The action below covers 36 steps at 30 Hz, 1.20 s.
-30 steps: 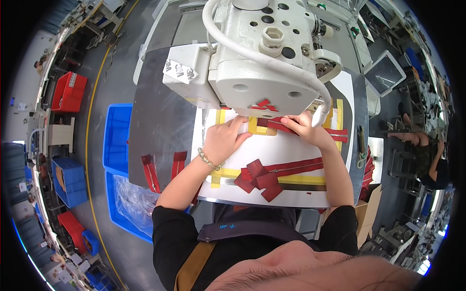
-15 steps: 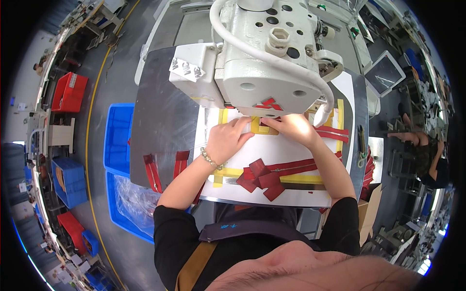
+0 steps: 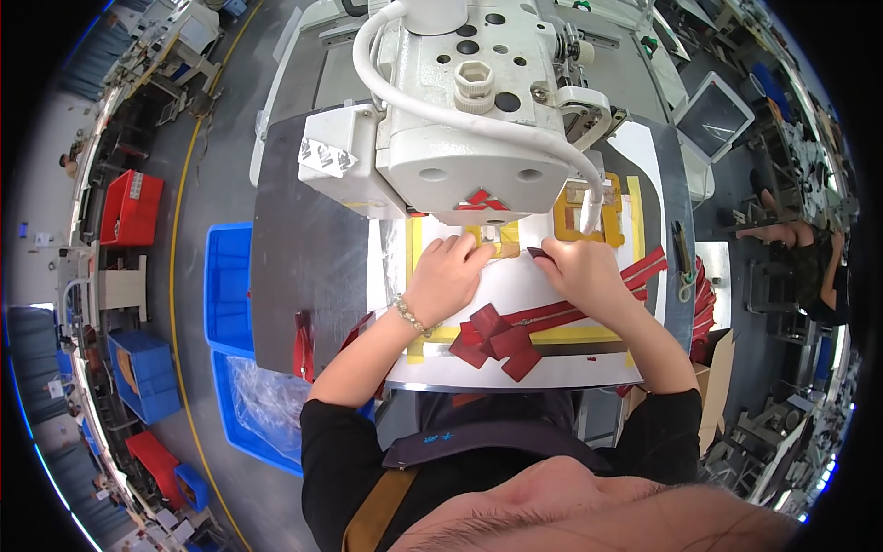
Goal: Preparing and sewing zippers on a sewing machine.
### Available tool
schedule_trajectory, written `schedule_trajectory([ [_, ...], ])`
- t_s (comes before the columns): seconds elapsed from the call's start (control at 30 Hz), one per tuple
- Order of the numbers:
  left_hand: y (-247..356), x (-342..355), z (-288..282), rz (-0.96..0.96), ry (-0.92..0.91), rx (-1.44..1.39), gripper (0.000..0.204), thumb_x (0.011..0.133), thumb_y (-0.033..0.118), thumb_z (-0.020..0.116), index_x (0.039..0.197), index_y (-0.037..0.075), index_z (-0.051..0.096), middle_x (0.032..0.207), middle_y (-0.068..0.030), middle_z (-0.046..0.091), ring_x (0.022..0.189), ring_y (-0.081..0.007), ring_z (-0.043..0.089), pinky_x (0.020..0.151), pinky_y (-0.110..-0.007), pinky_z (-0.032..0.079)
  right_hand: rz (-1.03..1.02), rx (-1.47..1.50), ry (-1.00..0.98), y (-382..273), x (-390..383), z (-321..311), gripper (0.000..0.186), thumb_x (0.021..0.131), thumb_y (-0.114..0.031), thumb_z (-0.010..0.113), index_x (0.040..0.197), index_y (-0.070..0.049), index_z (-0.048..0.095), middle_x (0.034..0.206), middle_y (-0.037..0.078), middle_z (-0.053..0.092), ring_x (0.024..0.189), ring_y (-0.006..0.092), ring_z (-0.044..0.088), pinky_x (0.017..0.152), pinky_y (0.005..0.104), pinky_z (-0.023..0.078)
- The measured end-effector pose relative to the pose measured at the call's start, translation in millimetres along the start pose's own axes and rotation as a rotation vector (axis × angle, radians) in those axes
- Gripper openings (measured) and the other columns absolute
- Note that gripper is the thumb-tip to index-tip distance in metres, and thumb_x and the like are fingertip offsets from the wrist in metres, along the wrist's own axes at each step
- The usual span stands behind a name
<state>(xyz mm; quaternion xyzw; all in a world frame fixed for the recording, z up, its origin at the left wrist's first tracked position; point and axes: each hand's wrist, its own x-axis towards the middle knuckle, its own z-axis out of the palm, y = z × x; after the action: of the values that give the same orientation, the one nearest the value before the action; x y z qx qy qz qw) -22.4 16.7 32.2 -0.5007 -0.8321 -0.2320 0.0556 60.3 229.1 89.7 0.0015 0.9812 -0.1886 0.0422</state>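
My left hand lies with bent fingers on the white board at the left edge of a small yellow template beneath the sewing machine head. My right hand is closed on a red zipper strip, whose dark end pokes out between thumb and forefinger, just right of that template. Nearer me lies a heap of red zippers with square tabs. A larger yellow frame sits behind my right hand.
Blue bins stand left of the table, with red zippers at its left front. Scissors, more red zippers and a screen are at the right. A co-worker sits farther right.
My right hand has drawn back toward me with the zipper, away from the small template, and the strip now slants upward to the right. The view has also shifted somewhat.
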Motion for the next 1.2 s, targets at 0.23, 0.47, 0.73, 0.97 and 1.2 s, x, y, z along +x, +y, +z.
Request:
schedule_trajectory([
  [0.23, 0.9, 9.0, -3.3, -0.008, -0.001, -0.002, 0.049, 0.072, 0.002, 0.057, 0.12, 0.012, 0.058, 0.084, -0.0062, 0.049, 0.078, -0.0236, 0.053, 0.069, -0.036, 0.04, -0.386, -0.451, 0.466, -14.0, -9.2, 2.5, 0.008, 0.068, -0.014, 0.063, 0.075, -0.015, 0.059, 0.058, -0.002, 0.043, 0.051, 0.0137, 0.049, 0.051, 0.0282, 0.036],
  [0.47, -2.4, -0.9, -13.0, -0.06, 0.052, -0.08, 0.061, 0.07, 0.002, 0.056, 0.131, 0.012, 0.054, 0.085, -0.0062, 0.049, 0.08, -0.024, 0.052, 0.072, -0.036, 0.04, -0.631, -0.446, 0.643, -56.0, -5.7, -10.1, 0.01, 0.067, -0.013, 0.061, 0.071, -0.014, 0.053, 0.061, -0.003, 0.044, 0.05, 0.0096, 0.043, 0.05, 0.0265, 0.029],
  [0.73, -29.8, -11.0, -44.6, -0.142, -0.145, -1.493, 0.037, 0.083, 0.021, 0.058, 0.11, -0.005, 0.062, 0.1, -0.0059, 0.06, 0.09, -0.0143, 0.057, 0.081, -0.027, 0.044, -0.596, 0.418, 0.202, -104.4, -9.0, -18.7, 0.023, 0.078, -0.007, 0.062, 0.101, -0.009, 0.057, 0.073, 0.006, 0.056, 0.061, 0.0229, 0.058, 0.053, 0.0337, 0.045],
  [0.97, -36.0, -23.5, -36.4, -0.605, 0.096, -1.997, 0.05, 0.097, 0.045, 0.044, 0.101, -0.002, 0.058, 0.087, -0.0067, 0.062, 0.082, -0.0122, 0.059, 0.072, -0.024, 0.046, -0.504, 1.137, -0.104, -114.9, 0.2, -15.9, 0.041, 0.088, 0.001, 0.057, 0.127, -0.007, 0.05, 0.117, 0.009, 0.048, 0.094, 0.02, 0.061, 0.075, 0.0318, 0.051],
  [1.2, -39.5, -16.0, -50.1, -0.529, -0.07, -2.056, 0.035, 0.096, 0.03, 0.053, 0.098, -0.004, 0.062, 0.064, -0.0008, 0.057, 0.048, -0.0059, 0.049, 0.042, -0.019, 0.033, -0.283, 1.733, -0.426, -143.9, -30.5, 8.4, 0.066, 0.09, -0.003, 0.056, 0.147, -0.006, 0.023, 0.142, 0.014, 0.024, 0.118, 0.0213, 0.048, 0.097, 0.032, 0.044],
])
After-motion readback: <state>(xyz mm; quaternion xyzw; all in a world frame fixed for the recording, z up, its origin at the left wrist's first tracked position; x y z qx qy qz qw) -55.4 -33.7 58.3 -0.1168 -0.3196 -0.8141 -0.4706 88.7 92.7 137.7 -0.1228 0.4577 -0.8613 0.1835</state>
